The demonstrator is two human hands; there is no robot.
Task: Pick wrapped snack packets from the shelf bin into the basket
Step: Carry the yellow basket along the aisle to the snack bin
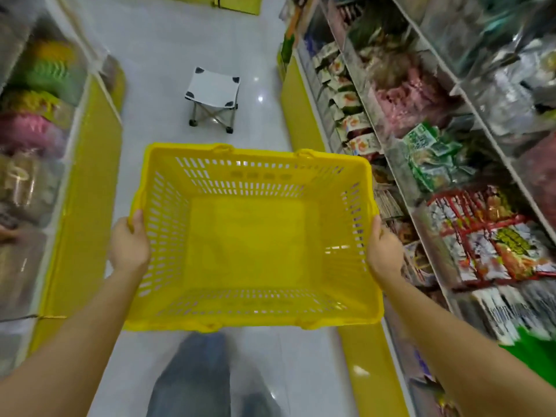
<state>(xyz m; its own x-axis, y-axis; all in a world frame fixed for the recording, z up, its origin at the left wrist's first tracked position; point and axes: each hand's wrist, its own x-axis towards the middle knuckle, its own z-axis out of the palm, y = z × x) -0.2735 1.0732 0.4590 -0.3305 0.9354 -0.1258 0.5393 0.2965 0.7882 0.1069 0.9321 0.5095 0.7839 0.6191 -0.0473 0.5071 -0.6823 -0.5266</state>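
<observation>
L grip (129, 245), R grip (383, 251) clamp basket (258, 152) sides; snack pkts (493, 242) apart, at right.

Yellow slotted basket (240, 183) upright, wrapped snack packets (493, 245) heaped in shelf bin (420, 220)

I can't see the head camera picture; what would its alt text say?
A person's left hand and right hand hold an empty yellow basket by its side rims above a white aisle floor. Wrapped snack packets fill shelves on the right, and a small folding stool stands ahead.
</observation>
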